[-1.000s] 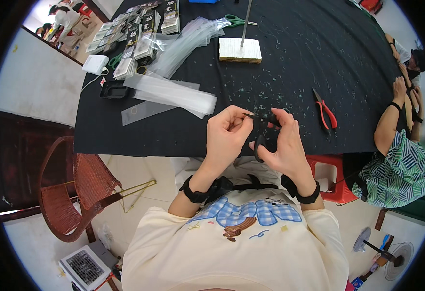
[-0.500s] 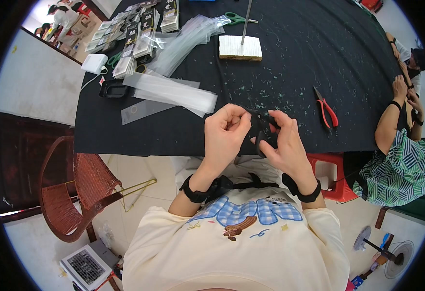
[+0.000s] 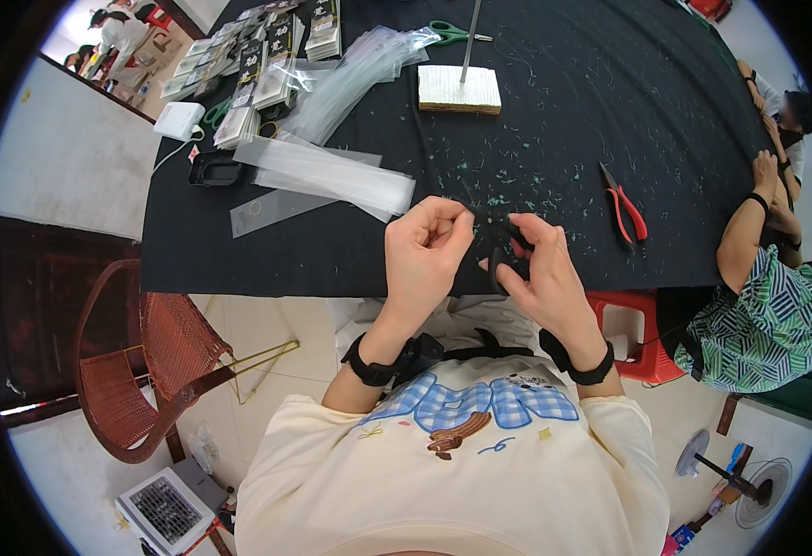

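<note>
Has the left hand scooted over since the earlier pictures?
Yes, a little: the left hand has moved slightly to the left, judged against the left edge of the white-topped block.

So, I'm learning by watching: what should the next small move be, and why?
Probably one small snip, kept clear of the pinched fingers of the left hand: the right hand holds the black scissors close to that pinch, and green clippings lie on the dark cloth just beyond. Anything pinched is too small to make out.
</note>
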Demonstrator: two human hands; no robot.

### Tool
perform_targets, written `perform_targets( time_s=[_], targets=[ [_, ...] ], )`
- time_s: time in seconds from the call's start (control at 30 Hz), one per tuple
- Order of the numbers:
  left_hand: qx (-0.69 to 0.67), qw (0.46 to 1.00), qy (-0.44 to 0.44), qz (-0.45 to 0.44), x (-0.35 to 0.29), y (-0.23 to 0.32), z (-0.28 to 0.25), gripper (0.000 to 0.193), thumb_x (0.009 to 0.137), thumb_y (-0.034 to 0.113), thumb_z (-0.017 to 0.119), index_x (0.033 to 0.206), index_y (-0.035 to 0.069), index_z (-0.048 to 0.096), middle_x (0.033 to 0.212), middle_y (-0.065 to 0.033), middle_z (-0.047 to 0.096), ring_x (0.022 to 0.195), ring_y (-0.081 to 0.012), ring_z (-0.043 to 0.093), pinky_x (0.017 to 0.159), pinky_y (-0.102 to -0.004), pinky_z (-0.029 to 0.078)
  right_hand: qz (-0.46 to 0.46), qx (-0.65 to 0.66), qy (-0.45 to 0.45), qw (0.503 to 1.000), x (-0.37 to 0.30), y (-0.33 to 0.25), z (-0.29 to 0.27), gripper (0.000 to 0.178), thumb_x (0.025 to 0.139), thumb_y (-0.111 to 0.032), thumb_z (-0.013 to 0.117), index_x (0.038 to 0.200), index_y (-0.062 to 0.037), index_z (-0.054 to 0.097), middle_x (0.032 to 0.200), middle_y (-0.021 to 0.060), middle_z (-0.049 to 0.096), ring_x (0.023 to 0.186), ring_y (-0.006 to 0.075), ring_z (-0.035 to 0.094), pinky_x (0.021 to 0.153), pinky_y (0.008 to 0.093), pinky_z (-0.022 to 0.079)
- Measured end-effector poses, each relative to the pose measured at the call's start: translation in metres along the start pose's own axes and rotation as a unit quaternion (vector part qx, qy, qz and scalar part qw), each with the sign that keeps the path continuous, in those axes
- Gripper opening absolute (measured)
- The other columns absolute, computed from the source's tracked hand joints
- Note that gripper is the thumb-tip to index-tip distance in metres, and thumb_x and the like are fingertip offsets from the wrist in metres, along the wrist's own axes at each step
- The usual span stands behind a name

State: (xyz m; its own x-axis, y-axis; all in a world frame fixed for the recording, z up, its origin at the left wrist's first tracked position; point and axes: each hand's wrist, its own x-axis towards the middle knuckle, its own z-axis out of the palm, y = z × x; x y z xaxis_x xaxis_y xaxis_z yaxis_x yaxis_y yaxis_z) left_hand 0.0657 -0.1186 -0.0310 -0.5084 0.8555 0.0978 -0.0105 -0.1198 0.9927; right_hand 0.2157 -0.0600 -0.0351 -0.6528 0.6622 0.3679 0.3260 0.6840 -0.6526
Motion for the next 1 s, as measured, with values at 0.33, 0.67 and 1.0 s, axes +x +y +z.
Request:
perform_targets(
  time_s=[0.33, 0.67, 1.0],
  targets=[
    [-0.002, 1.0, -0.002, 0.0, 0.0, 0.0, 0.0, 0.004, 0.081, 0.001, 0.057, 0.078, -0.002, 0.058, 0.06, 0.0053, 0.05, 0.053, 0.0027, 0.038, 0.046, -0.0132, 0.026, -0.008, 0.031, 0.006, 0.999, -0.004, 0.005, 0.008, 0.053, 0.071, -0.012, 0.067, 0.115, -0.0029, 0.038, 0.085, 0.0089, 0.051, 0.073, 0.0219, 0.044, 0.068, 0.0326, 0.037],
    [0.019, 1.0, -0.02, -0.003, 0.0, 0.002, -0.002, 0.003, 0.08, -0.001, 0.057, 0.079, -0.002, 0.058, 0.06, 0.0056, 0.05, 0.053, 0.0028, 0.037, 0.046, -0.0134, 0.025, 0.006, -0.042, -0.004, 0.999, 0.004, -0.004, 0.0, 0.062, 0.068, -0.024, 0.068, 0.116, -0.0026, 0.036, 0.077, 0.0077, 0.05, 0.069, 0.0197, 0.048, 0.076, 0.0333, 0.031],
    [0.068, 0.997, -0.011, 0.028, 0.001, -0.001, -0.006, 0.005, 0.079, 0.0, 0.058, 0.075, -0.002, 0.058, 0.059, 0.0073, 0.046, 0.052, 0.0026, 0.033, 0.046, -0.0145, 0.022, -0.005, -0.021, -0.01, 1.0, 0.003, -0.003, -0.003, 0.053, 0.07, -0.017, 0.066, 0.116, -0.0054, 0.041, 0.076, 0.0049, 0.05, 0.069, 0.0162, 0.047, 0.072, 0.0303, 0.03]
  ],
)
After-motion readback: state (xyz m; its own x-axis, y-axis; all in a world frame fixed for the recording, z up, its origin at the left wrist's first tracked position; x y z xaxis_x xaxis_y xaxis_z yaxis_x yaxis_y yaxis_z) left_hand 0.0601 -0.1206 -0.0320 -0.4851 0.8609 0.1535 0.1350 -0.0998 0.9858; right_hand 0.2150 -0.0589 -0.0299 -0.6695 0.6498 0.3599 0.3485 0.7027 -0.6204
